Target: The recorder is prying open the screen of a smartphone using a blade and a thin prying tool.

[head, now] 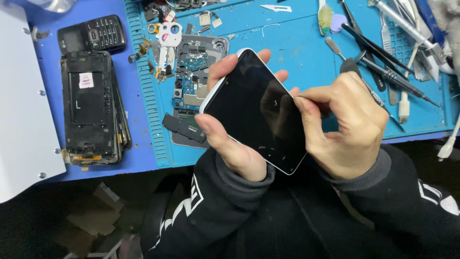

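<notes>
A blue mat (287, 43) is covering the bench, and clutter is crowding it on every side of the hands. Along the far right edge, screwdrivers and tweezers (383, 67) are lying in a loose heap, some crossing one another. Toward the middle, an opened phone body (194, 81) is lying with its circuit boards showing, partly hidden behind the phone being held. Near the left edge, a stack of stripped phone frames (91, 108) is sitting just in front of a small black keypad phone (93, 34). A white panel (24, 105) is overlapping the bench's left edge.

The smartphone (256, 112) is being held above the near edge of the bench, tilted, dark screen up, its white rim showing. The left hand (225, 129) is gripping it from beneath, thumb pressing the left rim and fingertips curling over the far edge. The right hand (347, 124) is curled beside the phone's right edge, thumb and forefinger pinched together at the screen; what they are pinching cannot be told.
</notes>
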